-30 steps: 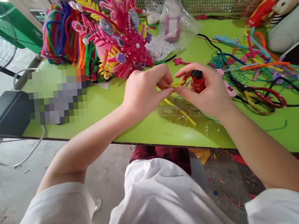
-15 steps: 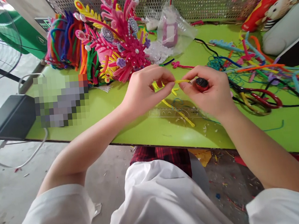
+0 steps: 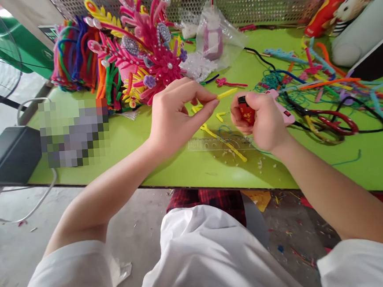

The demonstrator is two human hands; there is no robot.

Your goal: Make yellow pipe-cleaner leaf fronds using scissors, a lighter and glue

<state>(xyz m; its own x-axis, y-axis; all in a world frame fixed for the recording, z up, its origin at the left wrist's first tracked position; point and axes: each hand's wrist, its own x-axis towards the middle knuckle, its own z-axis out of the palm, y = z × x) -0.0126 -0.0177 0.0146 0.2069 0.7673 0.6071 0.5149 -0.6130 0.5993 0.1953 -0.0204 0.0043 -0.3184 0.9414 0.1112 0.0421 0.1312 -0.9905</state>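
one clear gap: left hand (image 3: pixel 173 123) pinches yellow stem (image 3: pixel 227 93), right hand (image 3: pixel 265 120) clenches lighter (image 3: pixel 246 111)

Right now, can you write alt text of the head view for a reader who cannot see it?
The left hand pinches a short yellow pipe cleaner and the right hand grips a red lighter near its free end, over a green table. Behind them stands a pink flower ornament; red scissors and loose pipe cleaners lie to the right.
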